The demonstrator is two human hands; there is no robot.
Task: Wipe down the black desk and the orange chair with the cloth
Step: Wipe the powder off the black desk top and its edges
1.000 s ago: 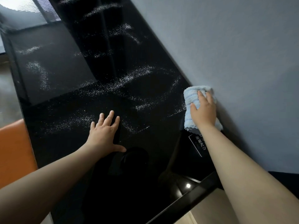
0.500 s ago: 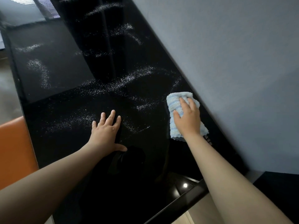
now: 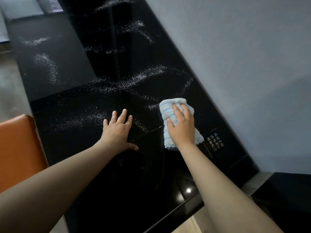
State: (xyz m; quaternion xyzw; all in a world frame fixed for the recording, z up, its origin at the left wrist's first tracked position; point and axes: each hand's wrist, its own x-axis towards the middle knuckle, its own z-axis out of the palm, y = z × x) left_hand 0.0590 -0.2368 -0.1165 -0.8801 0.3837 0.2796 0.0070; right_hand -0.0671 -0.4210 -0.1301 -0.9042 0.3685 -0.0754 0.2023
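Desk-wiping step: the right hand (image 3: 182, 126), fingers flat, presses the folded blue cloth (image 3: 170, 108) onto the black tabletop (image 3: 101, 174) near the wall, while the left hand (image 3: 117, 130) rests spread beside it. White streaks (image 3: 143, 76) lie beyond, so the next stroke probably calls for firm passes through them. The orange chair (image 3: 18, 148) likely follows.

Both bare arms (image 3: 67, 179) reach forward. The left hand (image 3: 117, 130) lies flat, palm down, fingers spread. The right hand (image 3: 181, 126) is palm down too, fingers straight.

wall (image 3: 235, 64): plain grey-blue | floor (image 3: 10, 93): grey, blurred | top left: possibly window blinds (image 3: 53, 4)
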